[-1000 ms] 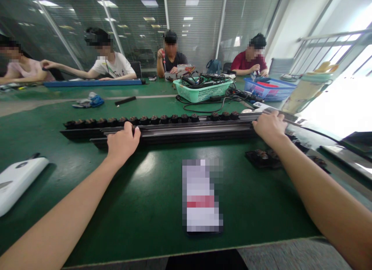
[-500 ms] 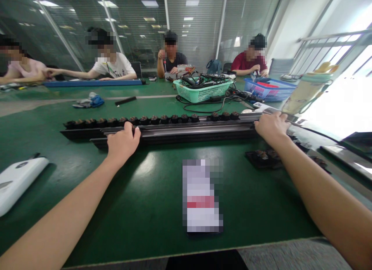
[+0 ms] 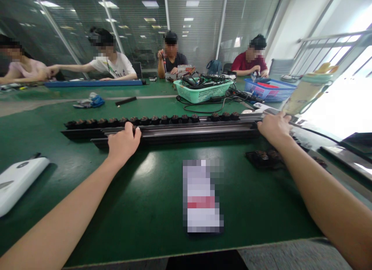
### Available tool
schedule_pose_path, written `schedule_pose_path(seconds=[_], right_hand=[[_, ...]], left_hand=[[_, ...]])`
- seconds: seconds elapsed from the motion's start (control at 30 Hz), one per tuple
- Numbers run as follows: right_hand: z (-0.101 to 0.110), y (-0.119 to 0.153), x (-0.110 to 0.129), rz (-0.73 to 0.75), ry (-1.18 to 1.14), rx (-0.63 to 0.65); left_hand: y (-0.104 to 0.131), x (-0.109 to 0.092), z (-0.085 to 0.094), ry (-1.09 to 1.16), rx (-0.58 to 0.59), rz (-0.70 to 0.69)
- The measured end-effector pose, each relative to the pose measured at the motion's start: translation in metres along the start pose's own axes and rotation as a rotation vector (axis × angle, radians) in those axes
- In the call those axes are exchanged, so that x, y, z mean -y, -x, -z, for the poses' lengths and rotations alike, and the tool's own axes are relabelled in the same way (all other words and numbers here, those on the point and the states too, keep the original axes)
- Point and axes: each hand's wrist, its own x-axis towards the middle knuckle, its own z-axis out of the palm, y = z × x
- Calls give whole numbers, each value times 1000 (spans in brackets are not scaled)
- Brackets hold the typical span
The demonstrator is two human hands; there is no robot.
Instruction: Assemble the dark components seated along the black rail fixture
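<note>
Lying crosswise on the green table (image 3: 151, 192), the long black rail (image 3: 192, 131) is gripped by both hands: left hand (image 3: 123, 142) closed over its near edge, right hand (image 3: 274, 127) clamped on the right end. Judging by this, it is being positioned; any shift needs both ends moved together.

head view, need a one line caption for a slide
Both hands, left hand and right hand, grip a long black rail on a green table, with a phone lying nearer the person.

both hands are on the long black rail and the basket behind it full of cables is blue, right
Not quite: the head view shows the cable-filled basket is green. The rest holds: the left hand and right hand both rest on the long black rail.
</note>
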Motion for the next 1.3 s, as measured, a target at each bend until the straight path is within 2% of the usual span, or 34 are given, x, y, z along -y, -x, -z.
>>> schedule_pose_path(seconds=[0.3,0.83,1.0,1.13,1.3], right_hand=[[-2,-7,-7,-2,-12,-37],[-11,-32,-29,-28,7,-292],[-9,-31,-25,14,19,-339],[3,-17,-14,43,35,-306],[49,-2,-11,123,38,-169]], left_hand=[[2,-1,3,9,-3,-7],[1,-1,2,22,7,0],[1,0,1,25,5,-1],[1,0,2,19,8,5],[3,-1,5,21,17,2]])
